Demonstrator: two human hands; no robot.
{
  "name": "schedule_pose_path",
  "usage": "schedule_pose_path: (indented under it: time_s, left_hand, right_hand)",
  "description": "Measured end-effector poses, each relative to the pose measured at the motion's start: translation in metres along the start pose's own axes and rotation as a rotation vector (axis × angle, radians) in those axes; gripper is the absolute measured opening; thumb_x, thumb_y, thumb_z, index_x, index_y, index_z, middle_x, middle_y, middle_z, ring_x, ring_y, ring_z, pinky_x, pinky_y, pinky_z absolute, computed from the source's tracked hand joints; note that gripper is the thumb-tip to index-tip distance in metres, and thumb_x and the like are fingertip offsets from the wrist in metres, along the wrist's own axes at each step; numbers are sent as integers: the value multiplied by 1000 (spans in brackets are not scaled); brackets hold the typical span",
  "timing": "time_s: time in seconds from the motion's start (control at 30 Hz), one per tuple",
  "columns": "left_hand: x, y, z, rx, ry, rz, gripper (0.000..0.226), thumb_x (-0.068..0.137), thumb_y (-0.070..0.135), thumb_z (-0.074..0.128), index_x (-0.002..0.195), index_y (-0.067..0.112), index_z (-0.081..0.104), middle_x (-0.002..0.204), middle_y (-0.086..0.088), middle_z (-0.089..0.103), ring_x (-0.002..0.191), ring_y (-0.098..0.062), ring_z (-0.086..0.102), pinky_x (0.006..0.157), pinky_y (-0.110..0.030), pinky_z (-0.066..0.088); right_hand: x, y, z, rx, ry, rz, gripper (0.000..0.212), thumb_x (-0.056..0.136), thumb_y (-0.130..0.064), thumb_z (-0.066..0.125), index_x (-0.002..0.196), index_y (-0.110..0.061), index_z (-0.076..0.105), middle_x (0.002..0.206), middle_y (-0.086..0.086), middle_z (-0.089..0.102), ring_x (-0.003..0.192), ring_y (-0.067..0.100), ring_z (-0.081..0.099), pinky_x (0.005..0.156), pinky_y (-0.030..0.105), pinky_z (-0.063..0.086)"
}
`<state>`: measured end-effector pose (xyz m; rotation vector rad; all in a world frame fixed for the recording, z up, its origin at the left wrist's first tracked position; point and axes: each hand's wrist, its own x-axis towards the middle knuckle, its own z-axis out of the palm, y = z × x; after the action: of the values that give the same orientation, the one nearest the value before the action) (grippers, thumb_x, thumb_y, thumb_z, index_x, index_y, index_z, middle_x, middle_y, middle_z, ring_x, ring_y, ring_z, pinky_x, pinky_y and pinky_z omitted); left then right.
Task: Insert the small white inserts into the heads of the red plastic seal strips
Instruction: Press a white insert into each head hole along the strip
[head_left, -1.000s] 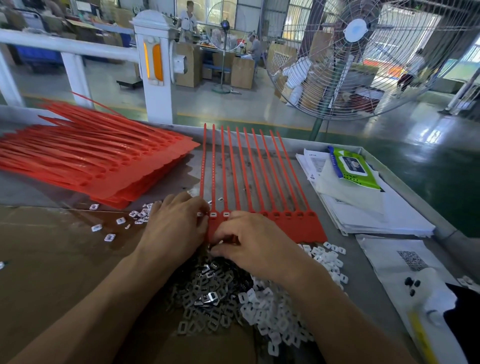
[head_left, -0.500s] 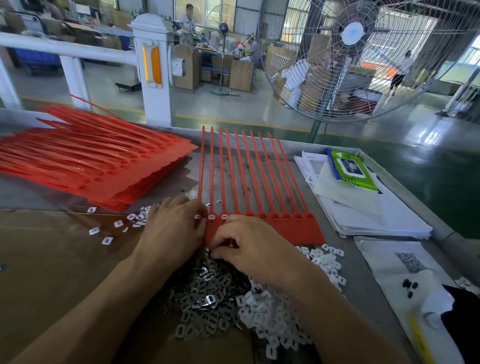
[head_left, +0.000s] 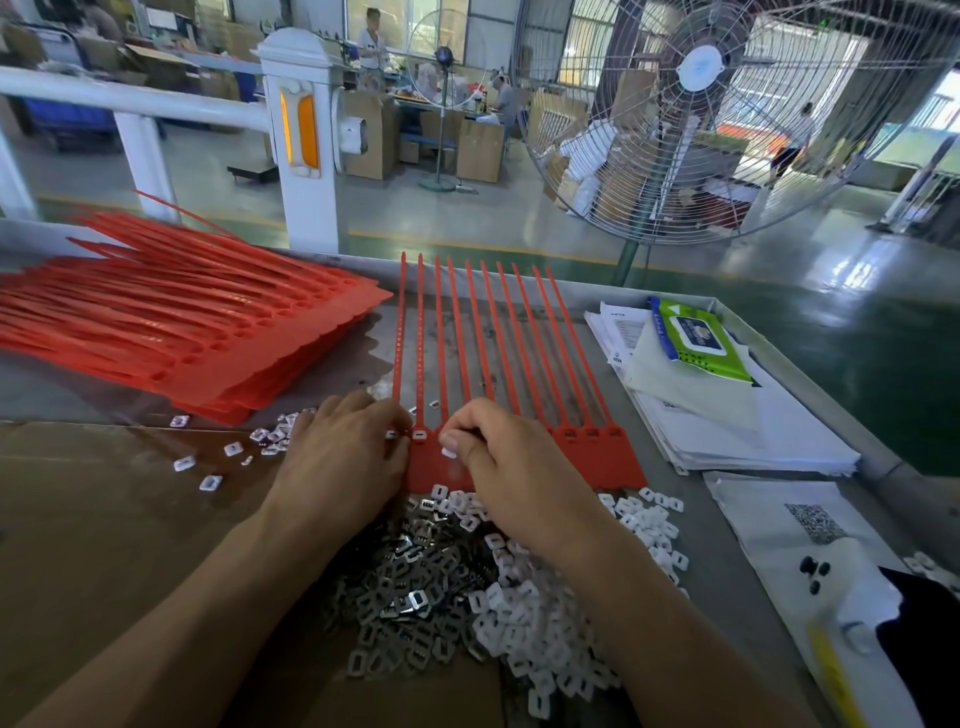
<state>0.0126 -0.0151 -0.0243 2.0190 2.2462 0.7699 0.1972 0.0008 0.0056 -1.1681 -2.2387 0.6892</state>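
Two hands work one joined row of red plastic seal strips (head_left: 519, 457) on the grey desk (head_left: 727, 545): left hand (head_left: 343, 457) curled on its left edge, right hand (head_left: 509, 462) pinching a small white insert (head_left: 449, 453) over a head; loose white inserts (head_left: 540, 623) heaped just below.

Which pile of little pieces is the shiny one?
The shiny pile is the grey metal one lying between the person's two forearms. The white inserts heaped to its right, under the right forearm, are dull plastic, as are the few white ones scattered to the left.
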Motion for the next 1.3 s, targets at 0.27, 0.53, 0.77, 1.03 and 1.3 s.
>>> schedule_pose_path:
  time_s: [0.27, 0.53, 0.77, 1.03, 1.3]
  left_hand:
    - [1, 0, 1, 2, 8, 1, 22, 94, 40, 57, 114, 37, 65, 116, 9, 61, 115, -20, 52, 101, -42, 35]
    - [0, 1, 0, 3, -1, 0, 23, 94, 39, 57, 114, 36, 66, 117, 7, 61, 117, -21, 52, 102, -44, 36]
    - [0, 0, 1, 0, 8, 3, 22, 93, 39, 58, 113, 36, 66, 116, 8, 61, 116, -21, 53, 101, -44, 37]
    - [0, 0, 1, -4, 14, 6, 22, 92, 39, 59, 113, 36, 66, 116, 8, 62, 114, -21, 53, 101, -44, 36]
    - [-1, 2, -2, -8, 9, 2, 24, 94, 38, 57, 116, 35, 66, 120, 8, 61, 118, -20, 51, 103, -42, 34]
  right_hand:
    - [1, 11, -3, 207, 146, 90, 12, 103, -26, 62, 99, -34, 70, 85, -13, 69, 83, -1, 63, 70, 8, 48]
    - [3, 15, -3, 281, 215, 117, 12, 98, -28, 69, 100, -39, 72, 93, -23, 71, 83, -2, 69, 76, 18, 59]
    - [6, 23, -3, 299, 224, 196, 16, 99, -18, 66, 102, -30, 76, 77, -9, 75, 66, 6, 72, 64, 26, 63]
    - [10, 31, -8, 267, 304, 254, 12, 101, -24, 65, 91, -26, 71, 79, -9, 73, 58, 4, 66, 51, 11, 46]
    - [19, 33, -6, 204, 256, 231, 11, 99, -21, 68, 95, -26, 77, 87, -14, 72, 73, -9, 62, 63, 3, 42]
